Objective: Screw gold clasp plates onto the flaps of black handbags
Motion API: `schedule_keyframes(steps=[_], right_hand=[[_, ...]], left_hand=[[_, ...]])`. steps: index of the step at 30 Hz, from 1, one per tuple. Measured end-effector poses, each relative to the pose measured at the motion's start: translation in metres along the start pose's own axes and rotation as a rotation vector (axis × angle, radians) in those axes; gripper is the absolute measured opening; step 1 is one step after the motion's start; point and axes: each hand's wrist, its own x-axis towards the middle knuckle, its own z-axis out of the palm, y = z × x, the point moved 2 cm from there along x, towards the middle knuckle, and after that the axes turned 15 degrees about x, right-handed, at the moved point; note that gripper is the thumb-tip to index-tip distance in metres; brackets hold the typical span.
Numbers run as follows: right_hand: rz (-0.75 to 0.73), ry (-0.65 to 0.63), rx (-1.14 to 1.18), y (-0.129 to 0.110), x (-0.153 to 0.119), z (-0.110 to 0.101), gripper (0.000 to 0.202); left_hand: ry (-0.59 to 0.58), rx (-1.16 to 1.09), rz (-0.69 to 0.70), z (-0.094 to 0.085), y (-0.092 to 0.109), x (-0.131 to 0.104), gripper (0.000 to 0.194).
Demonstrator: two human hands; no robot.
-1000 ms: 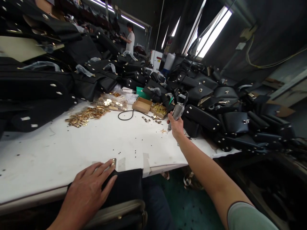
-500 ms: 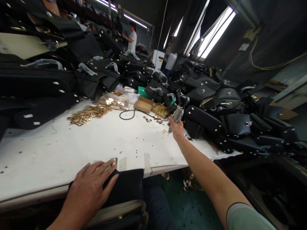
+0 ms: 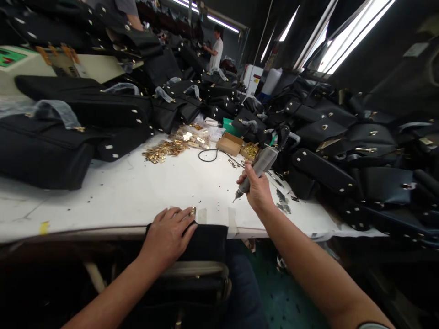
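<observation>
My right hand is wrapped round a grey electric screwdriver, tilted, its thin bit pointing down and left above the white table. Near the table's front edge my left hand lies spread, palm down, on a black bag. Its fingertips touch a small gold metal plate at the bag's edge. The bag hangs partly over the table edge, its lower part in front of me. Small dark specks lie on the table between the hands.
Gold metal fittings lie heaped on the table, beside an open cardboard box and a smaller box of gold pieces. Black bags are piled left and right. A person stands far back.
My right hand has lifted the screwdriver off the table and brought it nearer the bag. My left hand stays on the bag and plate. The view has turned left.
</observation>
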Motion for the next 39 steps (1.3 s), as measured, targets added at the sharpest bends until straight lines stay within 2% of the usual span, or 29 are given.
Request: schedule_keyframes(steps=[5,11,25,39], right_hand=[[0.176,-0.074,0.091,0.036,-0.039,0.05,0.045],[0.25,-0.121,0.114,0.051,-0.059,0.074,0.044],[0.28,-0.14,0.082,0.065,-0.07,0.084,0.043],[0.266,-0.117,0.066,0.064,-0.071,0.083,0.045]], left_hand=[[-0.039,-0.041,-0.052,-0.005,0.004,0.0,0.025],[-0.055,-0.069,-0.072,-0.006,0.004,-0.002,0.023],[-0.064,-0.087,-0.077,-0.008,0.003,-0.002,0.023],[-0.031,-0.098,-0.082,-0.007,0.002,-0.002,0.023]])
